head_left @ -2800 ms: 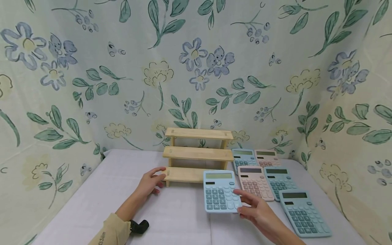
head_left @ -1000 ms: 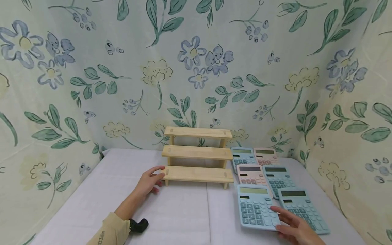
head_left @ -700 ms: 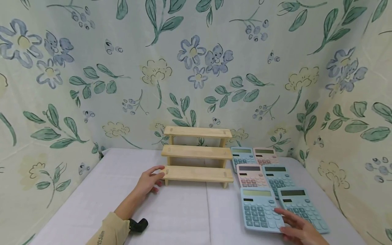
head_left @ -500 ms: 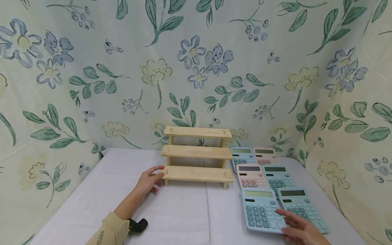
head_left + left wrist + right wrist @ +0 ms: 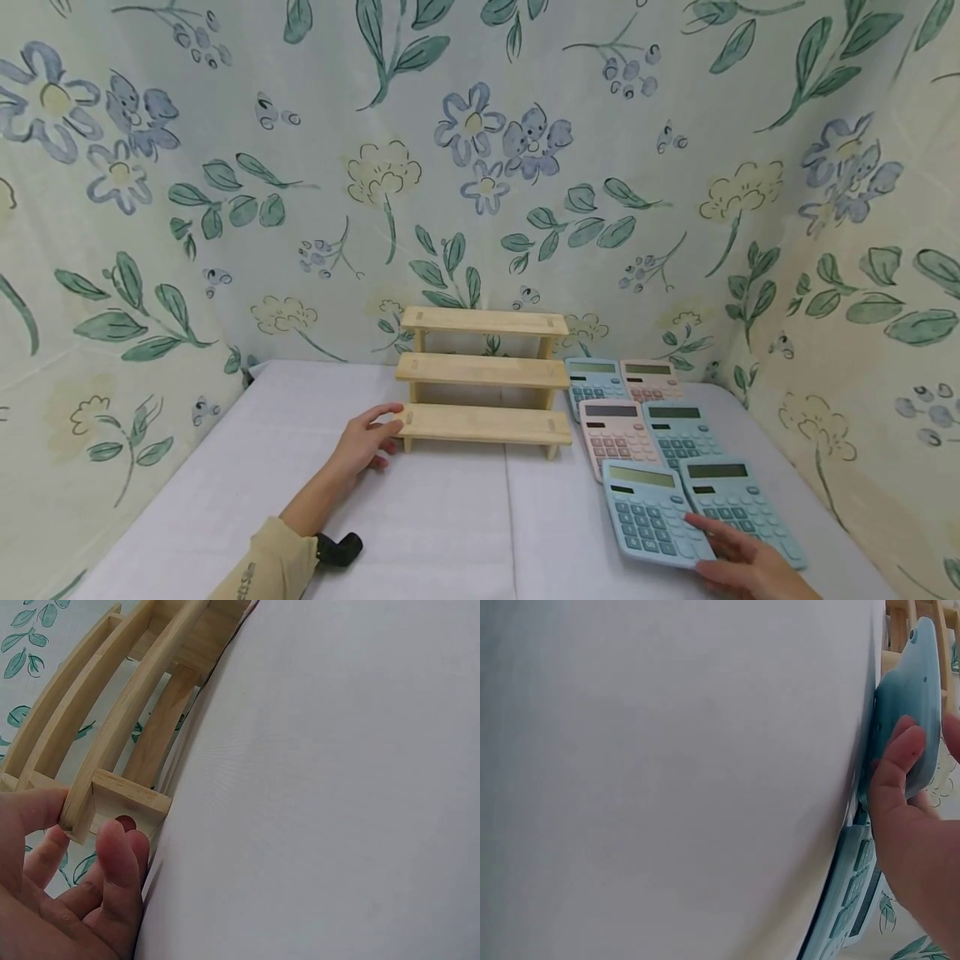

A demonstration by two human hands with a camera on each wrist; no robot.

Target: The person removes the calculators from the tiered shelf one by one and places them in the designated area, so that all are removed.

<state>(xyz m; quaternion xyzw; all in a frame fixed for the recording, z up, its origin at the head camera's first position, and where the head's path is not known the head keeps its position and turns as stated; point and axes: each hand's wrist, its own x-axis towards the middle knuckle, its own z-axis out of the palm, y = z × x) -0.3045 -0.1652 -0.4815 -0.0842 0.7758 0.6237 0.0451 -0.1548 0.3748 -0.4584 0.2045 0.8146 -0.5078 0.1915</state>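
My right hand [image 5: 750,562] pinches a light blue calculator [image 5: 654,517] by its lower right edge, thumb beneath and fingers above. In the right wrist view this calculator [image 5: 911,697] is seen from its side and back, close over the cloth. In the head view it lies alongside another blue calculator [image 5: 738,508] and overlaps the bottom of a pink one [image 5: 618,433]. My left hand [image 5: 362,446] holds the left end of the lowest step of a three-tier wooden stand [image 5: 483,425]. In the left wrist view, fingers bracket the end of that wooden step [image 5: 112,742].
Behind the held calculator lie a teal-blue calculator [image 5: 682,429], a light blue one [image 5: 596,379] and a pink one [image 5: 651,379], close together right of the stand. White cloth [image 5: 435,525] covers the table. Flowered fabric [image 5: 315,208] hangs behind and at both sides.
My right hand has carried the light blue calculator from before the stand's lowest step rightward and nearer, down beside the front blue calculator. My left hand stays at the stand.
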